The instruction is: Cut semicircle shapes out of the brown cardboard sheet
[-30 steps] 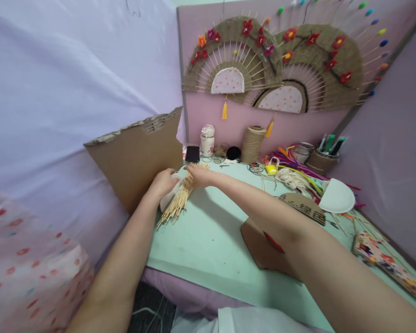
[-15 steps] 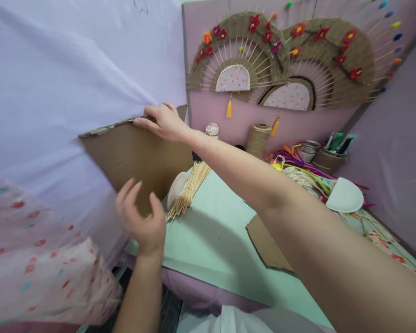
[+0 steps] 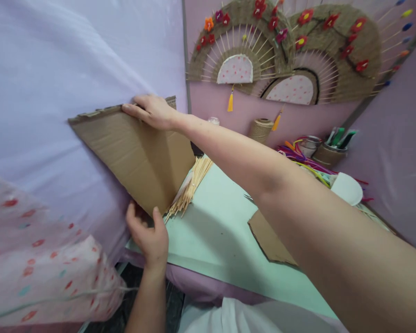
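A large brown cardboard sheet [image 3: 138,157] stands tilted at the left of the table, close to the cloth wall. My right hand [image 3: 154,112] grips its top edge, thumb on the near face and the other fingers over the rim. At the bottom corner, my left hand [image 3: 149,233] is closed round the cardboard, its fingers curled and partly hidden. Just right of the sheet lies a bundle of thin wooden sticks [image 3: 190,187]. A smaller cardboard piece [image 3: 272,238] rests on the table, partly covered by my right forearm.
The pale green table [image 3: 215,240] holds a twine spool [image 3: 261,131], a can with green-handled tools [image 3: 329,153], colourful pipe cleaners [image 3: 307,162] and a white half-disc [image 3: 346,188]. Decorated fans [image 3: 241,46] hang on the back wall. Spotted fabric [image 3: 52,263] hangs at the left.
The cardboard sheet has risen and turned its face more toward me, with my right hand on its top edge. My left hand has moved in from open air to the bottom corner.
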`<state>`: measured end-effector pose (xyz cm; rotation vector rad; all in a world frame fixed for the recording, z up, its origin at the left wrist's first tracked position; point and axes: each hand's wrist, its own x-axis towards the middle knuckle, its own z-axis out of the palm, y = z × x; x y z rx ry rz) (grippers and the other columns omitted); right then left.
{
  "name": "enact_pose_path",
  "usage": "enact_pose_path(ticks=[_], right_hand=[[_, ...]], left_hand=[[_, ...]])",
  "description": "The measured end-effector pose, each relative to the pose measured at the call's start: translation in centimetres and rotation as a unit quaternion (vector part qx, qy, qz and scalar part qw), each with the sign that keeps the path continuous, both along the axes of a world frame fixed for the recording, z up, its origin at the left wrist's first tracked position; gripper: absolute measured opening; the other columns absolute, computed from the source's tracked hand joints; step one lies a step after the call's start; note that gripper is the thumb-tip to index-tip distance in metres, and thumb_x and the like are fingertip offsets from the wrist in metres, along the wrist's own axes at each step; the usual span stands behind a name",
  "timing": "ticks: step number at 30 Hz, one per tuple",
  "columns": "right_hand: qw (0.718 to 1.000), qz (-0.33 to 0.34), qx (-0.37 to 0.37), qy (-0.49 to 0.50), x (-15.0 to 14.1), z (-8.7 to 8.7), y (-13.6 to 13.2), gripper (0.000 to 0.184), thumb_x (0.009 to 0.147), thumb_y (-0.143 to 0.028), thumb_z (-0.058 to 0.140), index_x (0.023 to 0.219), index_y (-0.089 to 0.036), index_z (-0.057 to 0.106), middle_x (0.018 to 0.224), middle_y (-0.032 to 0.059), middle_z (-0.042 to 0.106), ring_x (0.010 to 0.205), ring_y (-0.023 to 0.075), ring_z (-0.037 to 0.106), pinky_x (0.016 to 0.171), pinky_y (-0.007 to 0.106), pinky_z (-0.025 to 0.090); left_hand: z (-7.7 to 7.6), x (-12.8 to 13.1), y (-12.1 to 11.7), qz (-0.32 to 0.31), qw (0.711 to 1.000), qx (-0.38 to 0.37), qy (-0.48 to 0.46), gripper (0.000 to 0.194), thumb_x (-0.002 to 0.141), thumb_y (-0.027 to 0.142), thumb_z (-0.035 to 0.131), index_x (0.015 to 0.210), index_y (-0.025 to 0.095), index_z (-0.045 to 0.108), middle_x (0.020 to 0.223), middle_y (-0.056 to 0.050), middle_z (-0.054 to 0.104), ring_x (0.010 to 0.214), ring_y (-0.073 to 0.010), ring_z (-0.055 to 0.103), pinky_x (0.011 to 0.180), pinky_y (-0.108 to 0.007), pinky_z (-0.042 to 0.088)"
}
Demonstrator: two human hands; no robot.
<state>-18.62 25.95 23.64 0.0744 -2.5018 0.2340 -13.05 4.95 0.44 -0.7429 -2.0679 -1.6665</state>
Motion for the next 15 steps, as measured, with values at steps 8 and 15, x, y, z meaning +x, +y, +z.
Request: enact_pose_path(ticks=[8, 15], right_hand=[[0.994, -0.044, -0.02, 0.099, 3.7, -1.8, 0.5, 0.066, 0.086, -0.072, 0.028, 0.12, -0.019, 0.048, 0.128, 0.0067, 0.05, 0.126, 0.0275, 0.042, 0.108, 0.049, 0.028], [0.992, -0.095, -0.075, 0.032, 19.7, -3.4, 0.5, 0.053, 0.089, -0.057, 0.048, 0.12, -0.015, 0.05, 0.118, 0.0067, 0.053, 0.118, 0.0266, 0.049, 0.104, 0.049, 0.034]], left_hand=[[-0.9, -0.1, 0.4, -0.037, 0.998, 0.038, -0.043, 0.058, 0.085, 0.029, 0.056, 0.136, 0.017, 0.032, 0.128, -0.018, 0.054, 0.116, -0.0217, 0.057, 0.095, -0.036, 0.049], [1.0, 5.0, -0.7, 0.011, 0.99, 0.083, 0.113, 0.061, 0.078, 0.025, 0.061, 0.133, 0.02, 0.036, 0.137, -0.015, 0.042, 0.13, -0.0261, 0.041, 0.109, -0.048, 0.034]])
